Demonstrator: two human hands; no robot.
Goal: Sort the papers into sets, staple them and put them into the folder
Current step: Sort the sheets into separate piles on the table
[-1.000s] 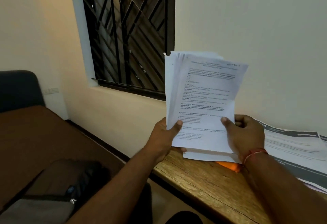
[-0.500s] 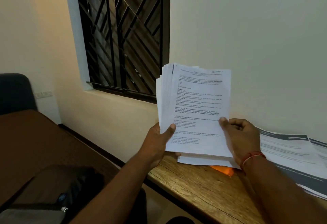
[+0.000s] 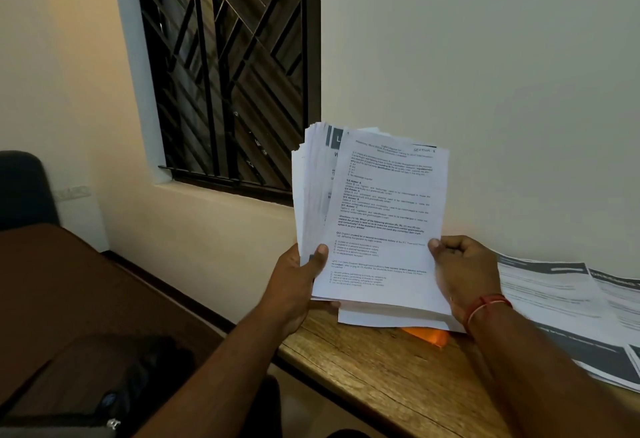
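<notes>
I hold a thick stack of printed white papers (image 3: 377,216) upright above the wooden desk (image 3: 374,378). My left hand (image 3: 298,285) grips the stack's lower left edge with the thumb on the front. My right hand (image 3: 464,275) pinches the front sheet at its lower right edge. That front sheet is tilted a little off the stack, and a page with a dark header shows behind it. More white sheets (image 3: 381,318) lie on the desk under the stack, with an orange item (image 3: 427,335) partly hidden beneath them.
Printed sheets with dark grey bands (image 3: 568,309) lie spread on the desk at the right, against the wall. A barred window (image 3: 228,70) is behind. At the left stand a brown table (image 3: 69,292), a dark chair (image 3: 20,188) and a dark bag (image 3: 114,385).
The stack has come lower and nearer the desk. The front sheet has shifted right off the stack, showing the dark-headed page behind it. Both hands keep their hold.
</notes>
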